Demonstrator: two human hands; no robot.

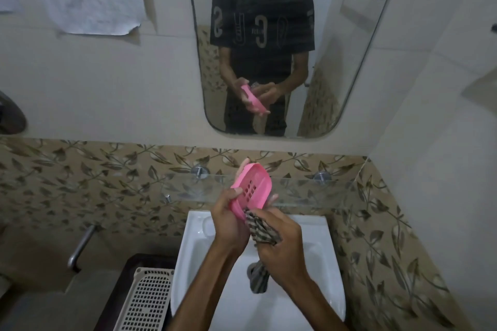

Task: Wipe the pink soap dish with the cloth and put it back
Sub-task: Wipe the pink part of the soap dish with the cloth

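The pink soap dish (251, 187), empty, sits gripped in our left hand (228, 223) above the white basin (317, 258); our right hand (279, 242) clasps the checked cloth (259, 228) against its lower edge.

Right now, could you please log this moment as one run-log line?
step: wiping | left hand: holds pink soap dish tilted above sink | right hand: presses checked cloth to dish's lower end | put back: not yet

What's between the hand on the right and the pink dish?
In the head view, the checked cloth lies bunched between the right hand and the pink soap dish.
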